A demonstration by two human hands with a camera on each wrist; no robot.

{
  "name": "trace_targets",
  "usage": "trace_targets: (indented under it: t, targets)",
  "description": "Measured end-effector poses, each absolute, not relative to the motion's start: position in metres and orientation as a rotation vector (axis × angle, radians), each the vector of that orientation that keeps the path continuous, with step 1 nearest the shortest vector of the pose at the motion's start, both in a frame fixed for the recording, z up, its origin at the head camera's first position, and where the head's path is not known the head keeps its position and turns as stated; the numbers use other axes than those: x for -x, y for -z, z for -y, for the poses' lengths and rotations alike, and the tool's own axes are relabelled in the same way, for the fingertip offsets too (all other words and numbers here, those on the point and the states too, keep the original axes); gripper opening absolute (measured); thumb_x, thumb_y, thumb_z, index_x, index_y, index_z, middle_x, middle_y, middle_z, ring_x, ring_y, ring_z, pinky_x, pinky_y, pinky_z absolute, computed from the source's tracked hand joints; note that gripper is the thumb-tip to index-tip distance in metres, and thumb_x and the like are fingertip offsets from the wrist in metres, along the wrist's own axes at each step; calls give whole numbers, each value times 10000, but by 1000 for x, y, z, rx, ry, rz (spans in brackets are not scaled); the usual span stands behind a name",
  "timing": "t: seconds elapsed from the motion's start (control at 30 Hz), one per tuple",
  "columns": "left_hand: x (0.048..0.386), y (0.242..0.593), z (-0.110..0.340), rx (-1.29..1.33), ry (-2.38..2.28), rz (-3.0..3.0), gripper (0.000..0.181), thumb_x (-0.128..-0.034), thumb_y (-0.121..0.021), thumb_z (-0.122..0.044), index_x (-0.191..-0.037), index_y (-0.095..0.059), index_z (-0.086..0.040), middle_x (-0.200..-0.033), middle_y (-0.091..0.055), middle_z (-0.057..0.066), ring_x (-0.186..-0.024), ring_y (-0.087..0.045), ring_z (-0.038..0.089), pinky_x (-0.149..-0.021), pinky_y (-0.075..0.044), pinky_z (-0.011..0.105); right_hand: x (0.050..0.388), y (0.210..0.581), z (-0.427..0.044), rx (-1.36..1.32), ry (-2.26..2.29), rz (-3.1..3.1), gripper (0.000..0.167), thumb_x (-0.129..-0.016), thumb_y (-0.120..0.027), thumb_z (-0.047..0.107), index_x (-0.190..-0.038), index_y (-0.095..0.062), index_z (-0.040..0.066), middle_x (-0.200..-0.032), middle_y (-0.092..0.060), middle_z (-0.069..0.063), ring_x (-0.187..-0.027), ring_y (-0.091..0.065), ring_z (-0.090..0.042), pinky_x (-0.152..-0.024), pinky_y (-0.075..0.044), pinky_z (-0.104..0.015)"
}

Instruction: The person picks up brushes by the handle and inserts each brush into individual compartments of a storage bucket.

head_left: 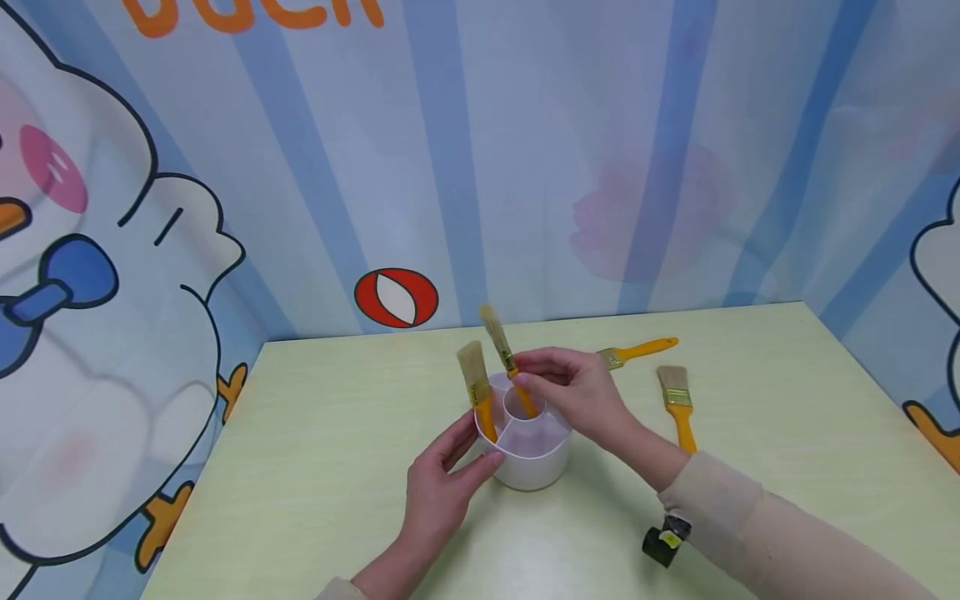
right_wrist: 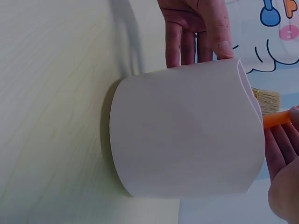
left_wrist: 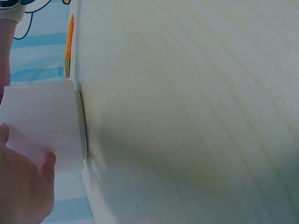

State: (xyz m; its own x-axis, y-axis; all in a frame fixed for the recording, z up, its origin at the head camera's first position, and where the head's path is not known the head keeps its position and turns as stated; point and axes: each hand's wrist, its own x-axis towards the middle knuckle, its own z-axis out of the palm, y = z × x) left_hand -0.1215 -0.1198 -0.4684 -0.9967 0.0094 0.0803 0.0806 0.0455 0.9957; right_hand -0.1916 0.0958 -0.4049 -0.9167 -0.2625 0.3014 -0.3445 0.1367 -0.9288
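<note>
Right hand (head_left: 573,392) pinching slim paintbrush (head_left: 506,353), handle down at white caddy's (head_left: 532,473) centre compartment — left hand (head_left: 442,492) gripping caddy, midway between table's (head_left: 337,433) side edges. Wider paintbrush (head_left: 476,379) in left compartment — flat brush (head_left: 678,400) toward right edge.

cup (head_left: 531,473) of smooth, matt plastic; brushes (head_left: 479,390) with rough bristles (head_left: 672,377), shiny metal bands (head_left: 677,397) and smooth handles (head_left: 684,428); table (head_left: 337,458) smooth, with wood grain.
</note>
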Motion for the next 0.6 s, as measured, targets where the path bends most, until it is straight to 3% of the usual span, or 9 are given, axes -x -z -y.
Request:
trace_targets:
  t: [0.6]
  targets:
    - [121,469,120,101,2142,2228,639,-921,-867,-133,-1504,-614,-73,-1518,-619,124,-1398,-597,333,-985,-611,322,204,392,-102,-851,-1603,2591,301,-961,-798,57,-1256,-769,2,-1099,-814,-113,-1000,-799,-241,-851,-668,-312]
